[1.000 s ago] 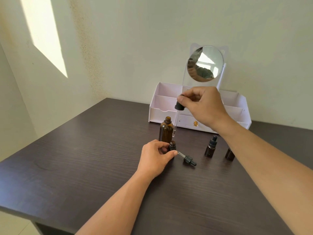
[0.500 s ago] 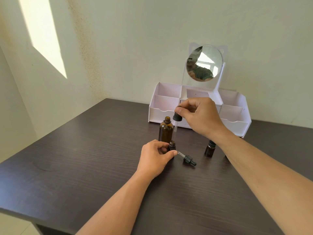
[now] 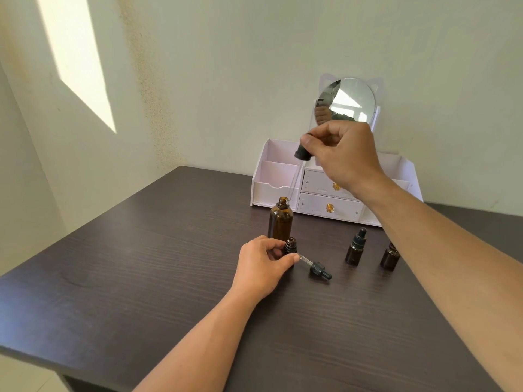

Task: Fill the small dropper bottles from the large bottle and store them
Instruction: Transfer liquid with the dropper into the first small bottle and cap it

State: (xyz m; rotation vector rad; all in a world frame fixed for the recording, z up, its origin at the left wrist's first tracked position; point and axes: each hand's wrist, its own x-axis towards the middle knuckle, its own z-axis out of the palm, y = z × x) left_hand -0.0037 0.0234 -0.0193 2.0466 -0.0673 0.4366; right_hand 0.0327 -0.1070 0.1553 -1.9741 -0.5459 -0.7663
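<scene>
The right hand (image 3: 343, 154) pinches the black bulb of the long glass dropper (image 3: 297, 176), its tip at the mouth of the big brown bottle (image 3: 280, 223). The left hand (image 3: 261, 264) holds the open small dropper bottle (image 3: 291, 247) upright on the dark table (image 3: 141, 278). I think this is the fetching step; next, dip in for more liquid. Half a second ago the dropper hung low over the small bottle; now it is higher, over the big one.

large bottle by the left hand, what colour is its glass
Dark amber brown; the large bottle shows best in the head view, standing open on the table.
</scene>
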